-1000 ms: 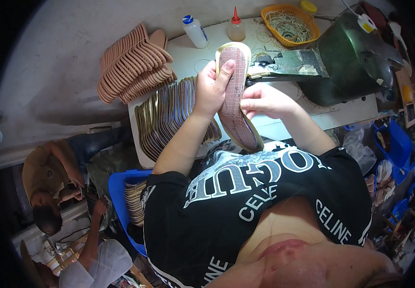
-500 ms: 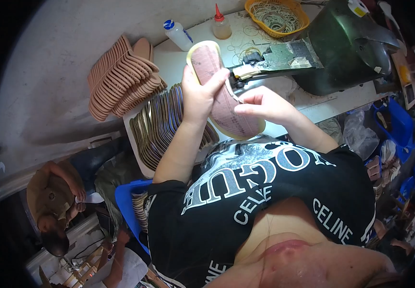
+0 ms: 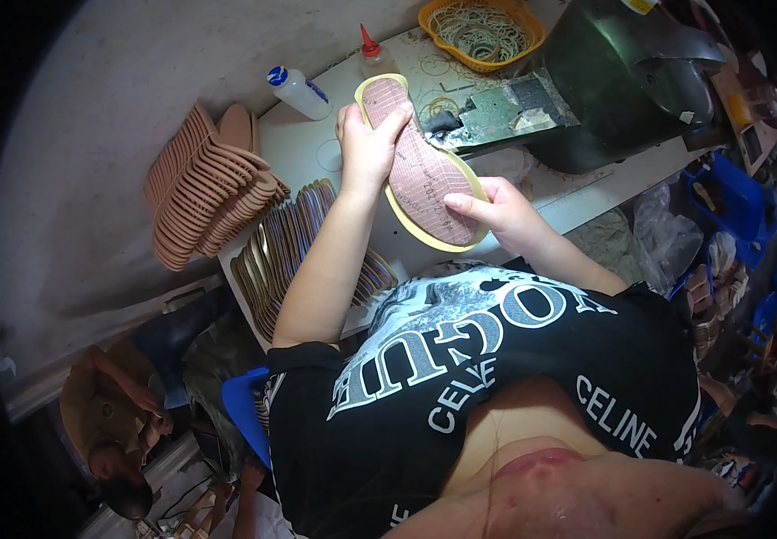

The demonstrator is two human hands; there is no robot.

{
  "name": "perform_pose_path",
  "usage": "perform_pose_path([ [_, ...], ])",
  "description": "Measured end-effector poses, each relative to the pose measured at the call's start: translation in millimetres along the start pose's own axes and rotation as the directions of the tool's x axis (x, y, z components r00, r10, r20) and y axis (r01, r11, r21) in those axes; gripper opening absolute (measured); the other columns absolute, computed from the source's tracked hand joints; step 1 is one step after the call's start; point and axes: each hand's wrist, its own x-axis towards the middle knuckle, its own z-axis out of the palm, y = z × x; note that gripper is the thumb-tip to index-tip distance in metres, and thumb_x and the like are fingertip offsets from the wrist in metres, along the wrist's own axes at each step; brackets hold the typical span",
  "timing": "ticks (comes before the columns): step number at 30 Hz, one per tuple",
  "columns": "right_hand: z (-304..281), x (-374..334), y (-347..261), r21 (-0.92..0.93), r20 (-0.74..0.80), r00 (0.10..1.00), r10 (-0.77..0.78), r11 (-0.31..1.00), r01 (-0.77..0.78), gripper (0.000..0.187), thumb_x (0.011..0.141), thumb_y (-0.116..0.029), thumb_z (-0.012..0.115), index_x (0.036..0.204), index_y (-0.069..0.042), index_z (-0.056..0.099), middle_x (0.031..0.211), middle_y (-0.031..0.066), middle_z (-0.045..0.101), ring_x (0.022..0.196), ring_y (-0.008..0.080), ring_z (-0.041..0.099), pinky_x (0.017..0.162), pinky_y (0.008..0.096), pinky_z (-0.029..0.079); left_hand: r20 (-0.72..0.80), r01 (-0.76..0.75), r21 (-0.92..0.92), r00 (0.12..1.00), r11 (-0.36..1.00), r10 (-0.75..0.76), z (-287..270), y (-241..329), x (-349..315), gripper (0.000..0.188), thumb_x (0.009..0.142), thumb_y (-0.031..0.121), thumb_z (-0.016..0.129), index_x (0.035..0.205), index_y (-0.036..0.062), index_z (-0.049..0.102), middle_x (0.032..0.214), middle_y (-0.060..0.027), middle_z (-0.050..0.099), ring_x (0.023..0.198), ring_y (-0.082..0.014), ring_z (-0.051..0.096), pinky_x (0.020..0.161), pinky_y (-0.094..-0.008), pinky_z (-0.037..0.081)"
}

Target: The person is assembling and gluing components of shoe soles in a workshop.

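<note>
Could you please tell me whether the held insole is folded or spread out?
Spread out: the insole shows from end to end, held by the left hand and right hand.

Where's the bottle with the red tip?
In the head view, the red-tipped bottle is near the top, just left of centre, between the blue-capped bottle and the yellow basket.

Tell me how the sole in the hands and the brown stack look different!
The held sole is one piece in the left hand and right hand; the brown stack has many. The held sole's face is pink with a yellow rim; the brown stack is plain brown. The held sole shows its broad face; the brown stack shows mostly edges. Both have rounded ends.
</note>
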Motion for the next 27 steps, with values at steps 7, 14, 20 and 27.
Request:
perform_pose_path([
  [7,5.5,-2.6,1.1,0.106,-0.021,0.997,0.078,0.992,-0.075,0.033,0.089,-0.02,0.063,0.111,0.004,0.059,0.098,0.0108,0.066,0.086,0.0149,0.064,0.071,0.0267,0.054,-0.035,-0.001,0.16,0.999,0.987,0.006,3.1,11.0,5.8,0.05,0.07,0.034,0.076,0.094,-0.0068,0.06,0.106,-0.0222,0.053,0.103,-0.0336,0.051,0.092,-0.0394,0.04],
  [14,20.5,-0.4,-0.6,0.213,-0.032,0.982,0.187,0.961,-0.176,0.036,0.089,-0.018,0.061,0.112,0.006,0.05,0.087,0.0181,0.065,0.072,0.0196,0.067,0.062,0.027,0.055,0.076,0.043,0.31,0.995,0.95,-0.069,-5.1,3.0,26.4,0.058,0.073,0.042,0.072,0.1,-0.0077,0.059,0.112,-0.0254,0.051,0.113,-0.0369,0.044,0.099,-0.0411,0.034],
  [20,32.7,13.9,-2.0,0.243,-0.116,0.986,0.116,0.966,-0.085,0.028,0.091,-0.02,0.057,0.102,0.006,0.059,0.079,0.0164,0.066,0.066,0.0206,0.067,0.06,0.0266,0.054,0.092,-0.409,0.543,0.897,0.733,0.432,-14.0,4.6,34.7,0.067,0.074,0.051,0.069,0.109,-0.006,0.058,0.125,-0.0252,0.046,0.122,-0.0386,0.037,0.106,-0.0433,0.025],
  [27,35.9,33.9,-5.8,0.275,-0.135,0.989,0.064,0.961,-0.025,0.032,0.093,-0.024,0.055,0.105,0.006,0.059,0.085,0.0167,0.067,0.071,0.0206,0.068,0.062,0.0266,0.054,0.887,-0.574,0.311,0.462,0.758,-0.014,-40.6,45.7,64.3,0.052,0.066,0.045,0.077,0.099,0.0093,0.062,0.104,-0.0069,0.059,0.118,-0.0292,0.043,0.11,-0.0493,0.013],
])
